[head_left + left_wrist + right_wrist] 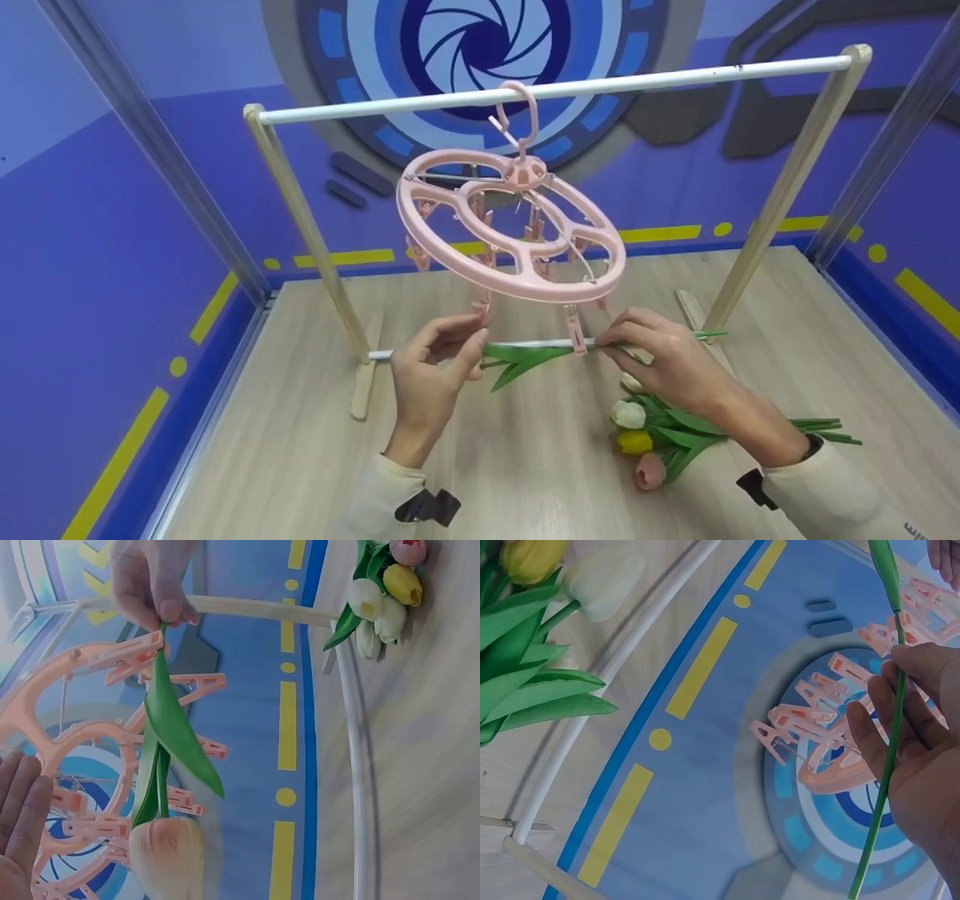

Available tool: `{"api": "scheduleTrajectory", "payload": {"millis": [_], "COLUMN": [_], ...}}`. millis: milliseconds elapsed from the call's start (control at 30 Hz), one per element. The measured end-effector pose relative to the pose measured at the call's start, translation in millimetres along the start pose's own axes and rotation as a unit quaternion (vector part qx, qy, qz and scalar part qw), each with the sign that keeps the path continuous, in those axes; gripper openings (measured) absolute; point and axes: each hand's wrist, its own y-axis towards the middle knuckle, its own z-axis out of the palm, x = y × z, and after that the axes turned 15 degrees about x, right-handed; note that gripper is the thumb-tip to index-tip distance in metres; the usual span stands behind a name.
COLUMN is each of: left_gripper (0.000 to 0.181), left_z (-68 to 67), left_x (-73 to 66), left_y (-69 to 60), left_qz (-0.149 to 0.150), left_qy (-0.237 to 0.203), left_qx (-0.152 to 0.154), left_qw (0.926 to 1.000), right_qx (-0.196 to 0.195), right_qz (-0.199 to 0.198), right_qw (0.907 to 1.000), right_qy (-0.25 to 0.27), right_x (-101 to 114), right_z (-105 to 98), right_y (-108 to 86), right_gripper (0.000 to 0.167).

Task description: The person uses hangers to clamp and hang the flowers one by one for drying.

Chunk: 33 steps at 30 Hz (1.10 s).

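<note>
A tulip with a pale peach bloom (166, 855) and green leaves (180, 727) lies level below the round pink clip hanger (517, 283). My right hand (664, 360) pinches its green stem (891, 757) between thumb and fingers. Just beside those fingertips, a pink clip (575, 330) hangs from the hanger's rim and meets the stem; whether it bites cannot be made out. Near the bloom end is my left hand (435, 375), its fingers loosely bent close to another clip (484, 306). In the left wrist view, its fingers (22, 802) look fairly straight, apart from the bloom.
The hanger hooks over a white rail (645, 86) between wooden posts (787, 195). A lower white bar (382, 355) runs behind the hands. White, yellow and pink tulips (635, 441) lie on the wooden table (525, 465), under the right forearm. A patterned wall (210, 180) stands behind.
</note>
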Motion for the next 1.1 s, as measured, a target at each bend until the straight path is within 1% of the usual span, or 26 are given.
{"api": "scheduleTrajectory", "payload": {"millis": [133,233,333,433,533,667,767,867,1000,1100], "left_gripper": [0.020,0.020,0.023,0.028,0.033,0.039,0.041,0.041,0.041,0.040], "left_z": [-3.6,-5.0,-5.5,-4.7,-3.1,-0.8,0.2,0.4,0.2,0.5], "left_x": [3.4,6.4,8.6,11.1,13.2,15.3,16.6,17.9,18.9,19.8], "left_y": [0.0,0.4,1.1,3.8,8.4,14.5,18.1,20.8,23.4,24.9], "left_qz": [-0.032,-0.056,-0.074,-0.086,-0.093,-0.102,-0.107,-0.106,-0.105,-0.106], "left_qy": [-0.022,-0.034,-0.046,-0.068,-0.091,-0.114,-0.123,-0.139,-0.167,-0.169], "left_qx": [-0.017,-0.022,-0.014,0.001,0.014,0.033,0.052,0.063,0.069,0.069], "left_qw": [0.9991,0.9976,0.9961,0.9940,0.9914,0.9877,0.9853,0.9826,0.9779,0.9774], "right_qx": [-0.003,-0.007,-0.003,0.002,0.006,0.008,0.008,0.008,0.010,0.011], "right_qz": [0.003,0.001,0.008,0.020,0.027,0.028,0.026,0.028,0.033,0.033], "right_qw": [1.0000,1.0000,0.9999,0.9997,0.9996,0.9996,0.9996,0.9996,0.9994,0.9993], "right_qy": [0.002,0.005,0.012,0.012,0.008,0.003,-0.003,-0.006,-0.008,-0.012], "right_x": [-2,-4,-6,-8,-9,-10,-11,-12,-11,-11], "right_z": [-2,-5,-8,-11,-12,-14,-15,-15,-16,-16], "right_y": [-2.8,-4.7,-7.3,-9.7,-11.0,-11.4,-11.5,-11.8,-12.3,-12.0], "right_gripper": [0.036,0.037,0.037,0.039,0.040,0.040,0.040,0.040,0.040,0.040]}}
